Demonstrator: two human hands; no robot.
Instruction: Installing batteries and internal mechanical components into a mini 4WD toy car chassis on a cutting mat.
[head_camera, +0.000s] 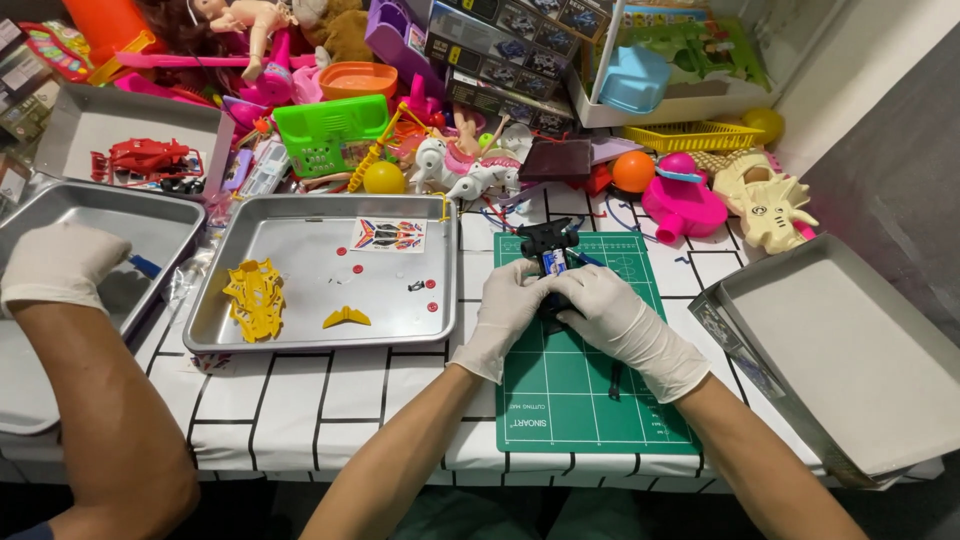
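Black toy-car chassis (549, 262) sits over the far end of the green cutting mat (585, 400), clasped by the gloved left hand (507, 305) and right hand (612, 312) — best kept low and steady over the mat so small parts stay put — right of the metal tray (300, 335)

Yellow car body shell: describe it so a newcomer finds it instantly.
Find the metal tray in the middle of the table, left of the green cutting mat. The yellow car body shell lies at that tray's left end. It is the largest yellow piece there, far bigger than the small yellow wing part and the red wheels beside it.
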